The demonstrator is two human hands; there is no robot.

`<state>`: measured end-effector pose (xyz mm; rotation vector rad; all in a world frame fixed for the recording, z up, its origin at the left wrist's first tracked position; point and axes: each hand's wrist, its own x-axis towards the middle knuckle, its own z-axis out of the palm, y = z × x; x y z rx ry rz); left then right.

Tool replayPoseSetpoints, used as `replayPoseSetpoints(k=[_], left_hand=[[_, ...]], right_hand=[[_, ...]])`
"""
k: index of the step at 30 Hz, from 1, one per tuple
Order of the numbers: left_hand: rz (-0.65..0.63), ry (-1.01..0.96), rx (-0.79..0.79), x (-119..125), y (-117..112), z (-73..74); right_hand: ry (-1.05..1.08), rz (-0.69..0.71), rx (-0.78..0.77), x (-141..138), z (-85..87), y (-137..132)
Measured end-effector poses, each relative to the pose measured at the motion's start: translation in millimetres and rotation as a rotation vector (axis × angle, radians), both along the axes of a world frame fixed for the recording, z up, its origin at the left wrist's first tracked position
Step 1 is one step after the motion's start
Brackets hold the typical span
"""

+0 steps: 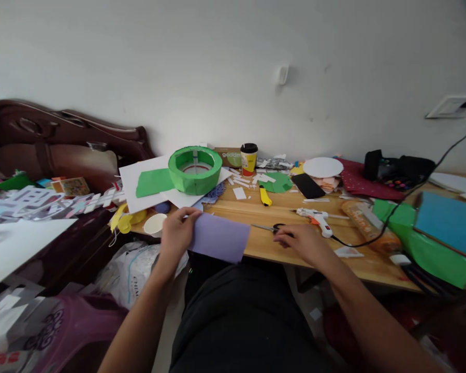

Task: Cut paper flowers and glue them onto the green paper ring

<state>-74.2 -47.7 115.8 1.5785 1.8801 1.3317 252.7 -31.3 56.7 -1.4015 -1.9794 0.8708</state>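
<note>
My left hand point(179, 230) pinches the left edge of a sheet of purple paper point(220, 237), which hangs over the front edge of the table. A pair of scissors point(264, 227) with black handles points left towards the paper, its blades apart from the sheet. My right hand point(301, 242) is closed at the scissors' handles, partly covering them. Behind the paper stands a green paper ring point(195, 181) on white sheets beside a flat green piece point(154, 183). A white paper cup point(155, 225) lies close to my left hand.
A white glue gun point(317, 219) with a black cord lies right of the scissors. Behind are a yellow cutter point(264, 196), a black phone point(308, 185), a lidded coffee cup point(249, 159) and white paper scraps. A plastic bottle point(367, 224) lies on the right.
</note>
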Motion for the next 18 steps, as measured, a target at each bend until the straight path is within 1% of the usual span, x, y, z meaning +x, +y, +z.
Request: replayPoseSetpoints(k=[1, 2, 3, 4, 6, 9, 10, 12, 14, 18], left_hand=[[0.058, -0.018, 0.021, -10.8, 1.8, 0.5], [0.078, -0.039, 0.032, -18.8, 2.7, 0.0], [0.072, -0.054, 0.030, -23.4, 2.7, -1.8], [0.045, -0.069, 0.026, -24.0, 1.8, -4.7], [-0.020, -0.102, 0.011, -15.6, -2.1, -13.2], [-0.071, -0.177, 0.014, 7.1, -9.6, -28.6], [-0.084, -0.216, 0.024, 13.1, -11.4, -33.6], [-0.120, -0.316, 0.026, 19.5, -13.4, -42.9], [-0.153, -0.412, -0.006, 19.5, -13.7, -50.3], [-0.224, -0.554, -0.117, 17.3, -13.2, -59.5]], right_hand=[[0.017, -0.092, -0.004, 11.9, -6.8, 0.9], [0.053, -0.186, -0.006, 19.6, -11.8, 0.6], [0.099, -0.254, 0.002, 22.1, -14.5, -1.1], [0.164, -0.283, 0.015, 19.1, -14.7, -4.0], [0.326, -0.234, 0.027, -0.9, -9.3, -11.6], [0.499, -0.091, -0.006, -45.6, 1.0, -18.4], [0.535, -0.074, -0.044, -58.4, 2.5, -18.0], [0.575, -0.086, -0.119, -75.2, 1.8, -13.8], [0.580, -0.117, -0.162, -80.3, -0.9, -8.1], [0.564, -0.143, -0.201, -72.2, -2.8, -2.2]])
